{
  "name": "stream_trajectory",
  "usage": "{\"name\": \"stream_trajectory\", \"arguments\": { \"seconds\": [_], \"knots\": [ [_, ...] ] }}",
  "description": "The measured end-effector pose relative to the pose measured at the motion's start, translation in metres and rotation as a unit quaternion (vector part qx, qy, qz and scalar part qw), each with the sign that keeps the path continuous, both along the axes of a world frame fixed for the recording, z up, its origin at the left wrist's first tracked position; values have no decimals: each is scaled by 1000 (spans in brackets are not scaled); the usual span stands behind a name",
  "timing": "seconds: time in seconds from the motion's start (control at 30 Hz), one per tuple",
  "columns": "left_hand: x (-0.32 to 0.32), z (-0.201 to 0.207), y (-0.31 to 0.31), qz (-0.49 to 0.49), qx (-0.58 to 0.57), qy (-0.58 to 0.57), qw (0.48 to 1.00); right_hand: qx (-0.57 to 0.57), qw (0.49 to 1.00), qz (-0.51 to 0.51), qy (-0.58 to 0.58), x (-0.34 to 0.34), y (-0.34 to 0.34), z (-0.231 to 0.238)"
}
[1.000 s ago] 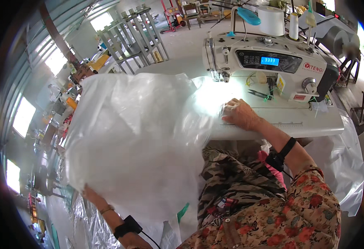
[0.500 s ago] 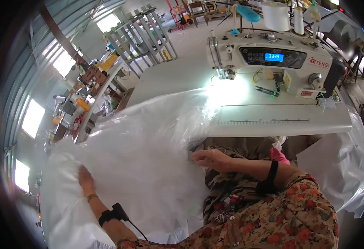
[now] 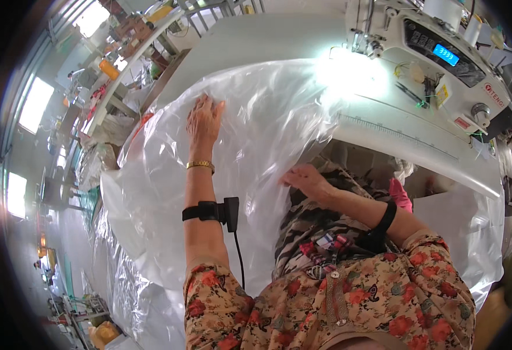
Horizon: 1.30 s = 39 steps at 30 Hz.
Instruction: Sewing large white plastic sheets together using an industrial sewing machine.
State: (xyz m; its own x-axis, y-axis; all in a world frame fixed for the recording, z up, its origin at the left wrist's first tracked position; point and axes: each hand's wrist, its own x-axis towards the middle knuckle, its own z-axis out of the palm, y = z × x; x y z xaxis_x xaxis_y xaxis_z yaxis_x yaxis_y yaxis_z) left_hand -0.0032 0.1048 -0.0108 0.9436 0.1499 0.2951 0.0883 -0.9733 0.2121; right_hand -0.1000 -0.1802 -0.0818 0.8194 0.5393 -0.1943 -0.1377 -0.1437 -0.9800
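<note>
A large translucent plastic sheet spreads over the left part of the sewing table and drapes down toward my lap. My left hand lies on it with outstretched fingers, near its far left edge. Closer to my body, my right hand has its fingers bent in at the sheet's right edge and appears to pinch it; the fingertips are partly hidden. Beyond both hands stands a white sewing machine, its bright lamp lighting the needle area, where the sheet's far end reaches.
Dark thread snips lie on the white sewing table beside the machine. A printed ruler runs near its front edge. Pink cloth hangs below the table. Further left is a cluttered workbench.
My left hand has moved forward and to the right across the sheet, which now lies more spread out. My right hand stays near the sheet's edge. The view has turned and tilted down.
</note>
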Motion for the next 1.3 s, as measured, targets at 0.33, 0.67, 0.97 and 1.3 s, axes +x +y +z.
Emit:
{"name": "stream_trajectory", "arguments": {
  "seconds": [0.33,0.67,0.97,1.3],
  "knots": [
    [37,-17,41,-55,-50,-139,988,-14,996,-84,-32,35,41,-40],
    [41,-4,52,-12,-65,-40,997,168,952,254,20,-20,-78,12],
    [33,0,52,-45,-58,-18,997,79,989,122,-1,-36,-73,46],
    [33,0,52,-27,-79,-15,996,-193,787,-28,-586,-9,-52,73]
  ]
}}
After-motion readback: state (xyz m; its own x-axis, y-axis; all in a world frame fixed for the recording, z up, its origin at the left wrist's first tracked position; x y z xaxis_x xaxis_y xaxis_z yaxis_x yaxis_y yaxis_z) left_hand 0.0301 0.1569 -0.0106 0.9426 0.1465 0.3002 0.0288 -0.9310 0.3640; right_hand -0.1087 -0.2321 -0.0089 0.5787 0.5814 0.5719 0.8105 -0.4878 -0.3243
